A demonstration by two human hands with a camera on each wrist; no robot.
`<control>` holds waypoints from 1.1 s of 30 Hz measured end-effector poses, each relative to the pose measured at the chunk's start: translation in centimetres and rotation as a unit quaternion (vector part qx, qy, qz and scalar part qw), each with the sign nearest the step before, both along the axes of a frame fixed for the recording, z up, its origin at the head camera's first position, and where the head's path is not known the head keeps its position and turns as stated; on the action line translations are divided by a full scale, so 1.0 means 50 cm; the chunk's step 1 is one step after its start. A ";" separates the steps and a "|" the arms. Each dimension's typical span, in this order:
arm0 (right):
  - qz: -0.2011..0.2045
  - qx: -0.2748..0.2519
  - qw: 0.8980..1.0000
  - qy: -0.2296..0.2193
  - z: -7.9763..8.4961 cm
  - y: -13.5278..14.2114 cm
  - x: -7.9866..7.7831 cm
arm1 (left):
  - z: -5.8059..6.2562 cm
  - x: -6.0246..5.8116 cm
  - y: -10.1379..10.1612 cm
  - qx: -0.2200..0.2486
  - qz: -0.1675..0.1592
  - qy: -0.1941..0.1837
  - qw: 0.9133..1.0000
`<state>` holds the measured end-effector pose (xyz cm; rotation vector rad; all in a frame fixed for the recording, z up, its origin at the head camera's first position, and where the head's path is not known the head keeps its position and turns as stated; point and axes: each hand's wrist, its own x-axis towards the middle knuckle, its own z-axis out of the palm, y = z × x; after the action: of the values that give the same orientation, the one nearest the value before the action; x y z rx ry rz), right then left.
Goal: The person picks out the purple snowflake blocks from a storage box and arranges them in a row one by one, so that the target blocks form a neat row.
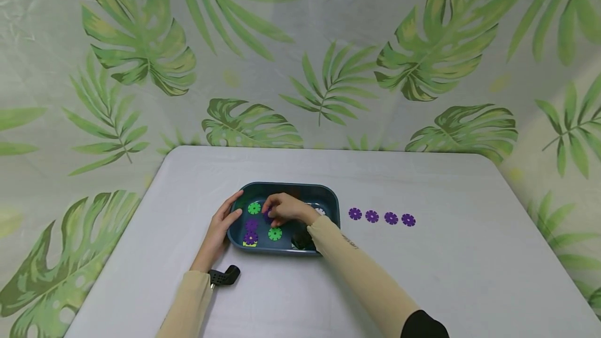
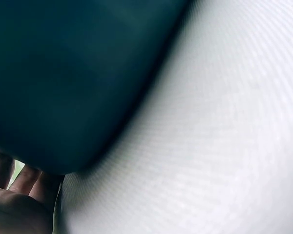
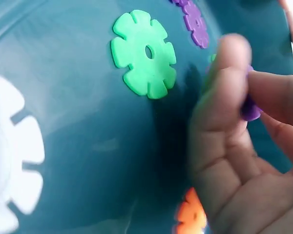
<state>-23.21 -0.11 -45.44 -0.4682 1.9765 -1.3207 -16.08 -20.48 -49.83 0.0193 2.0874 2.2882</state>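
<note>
A dark teal tray (image 1: 277, 251) lies on the table. My left hand (image 1: 220, 223) grips its left end, thumb at the rim and fingers along the outer wall. In the left wrist view the fingers (image 2: 24, 180) show beside the tray's underside. Inside the tray, my right hand (image 1: 288, 207) pinches a purple flower-shaped disc (image 3: 251, 111) between thumb and fingers, which partly cover it. Around that hand lie green discs (image 1: 275, 233), purple discs (image 1: 251, 225), a white disc (image 3: 10, 156) and an orange disc (image 3: 189, 217).
Right of the tray, several purple discs (image 1: 372, 216) lie in a row on the white table (image 1: 422, 275). A leaf-patterned cloth (image 1: 328, 25) hangs behind the table. My right forearm crosses the tray's front right corner, hiding part of it.
</note>
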 end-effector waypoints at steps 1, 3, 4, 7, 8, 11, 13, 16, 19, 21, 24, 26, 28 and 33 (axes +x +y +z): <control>-0.002 -0.005 1.000 0.005 0.001 0.003 0.000 | 0.000 0.000 0.000 -0.001 0.000 0.000 1.000; -0.001 -0.018 1.000 0.016 0.006 0.012 -0.002 | 0.000 0.001 0.000 -0.002 0.001 0.001 1.000; 0.000 -0.025 0.999 0.021 0.011 0.018 -0.002 | 0.000 0.001 0.000 -0.002 0.001 0.001 1.000; 0.004 -0.043 0.998 0.039 0.024 0.042 -0.004 | 0.000 0.001 0.000 -0.005 0.002 0.003 1.000; 0.004 -0.048 0.998 0.042 0.029 0.052 -0.006 | 0.000 0.001 0.000 -0.005 0.003 0.003 1.000; 0.000 -0.064 0.997 0.050 0.041 0.087 -0.012 | 0.000 0.001 0.001 -0.006 0.003 0.004 1.000; -0.010 -0.076 0.996 0.049 0.049 0.113 -0.016 | 0.001 0.001 0.001 -0.007 0.003 0.004 1.000; -0.029 -0.086 0.995 0.048 0.063 0.159 -0.024 | 0.001 0.002 0.002 -0.008 0.004 0.004 1.000; -0.049 -0.084 0.994 0.050 0.076 0.208 -0.031 | 0.001 0.001 0.001 -0.011 0.004 0.004 1.000; -0.063 -0.081 0.993 0.052 0.083 0.244 -0.033 | 0.000 0.001 0.001 -0.012 0.004 0.004 1.000; -0.082 -0.079 0.992 0.054 0.090 0.301 -0.031 | -0.001 -0.001 0.001 -0.010 0.004 0.004 1.000; -0.094 -0.074 0.991 0.055 0.092 0.340 -0.027 | -0.002 -0.001 0.001 -0.010 0.004 0.003 1.000; -0.107 -0.069 0.990 0.057 0.088 0.380 -0.021 | -0.002 -0.002 0.001 -0.010 0.005 0.003 1.000; -0.147 -0.061 0.985 0.063 0.063 0.483 0.002 | -0.002 0.000 0.000 -0.012 0.007 0.004 1.000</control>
<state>-23.14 24.05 -42.27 -0.3326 2.1377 -1.6368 -16.07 -20.50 -49.93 0.0125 2.1263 2.2742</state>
